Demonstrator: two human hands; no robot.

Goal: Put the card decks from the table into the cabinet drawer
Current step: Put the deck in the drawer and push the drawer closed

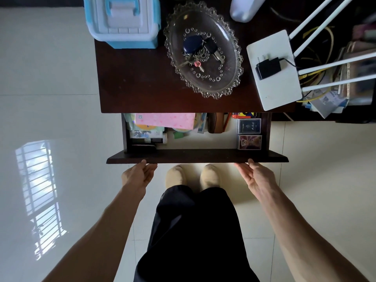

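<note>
The dark wooden cabinet drawer (197,156) stands pulled out below the table top (138,82). Two card decks lie in its right corner: a dark blue deck (249,126) and, nearer to me, a pink and purple deck (249,142). A red and yellow box (245,115) peeks out behind them under the table edge. My left hand (139,174) is open with its fingertips at the left of the drawer front. My right hand (255,176) is open with its fingertips at the right of the drawer front. Neither hand holds anything.
The drawer also holds a pink booklet (164,120), papers and a brown case (216,123). On the table sit a blue and white lidded box (122,21), a glass dish (203,49) with keys, and a white router (273,70) with a black adapter. My feet stand below the drawer.
</note>
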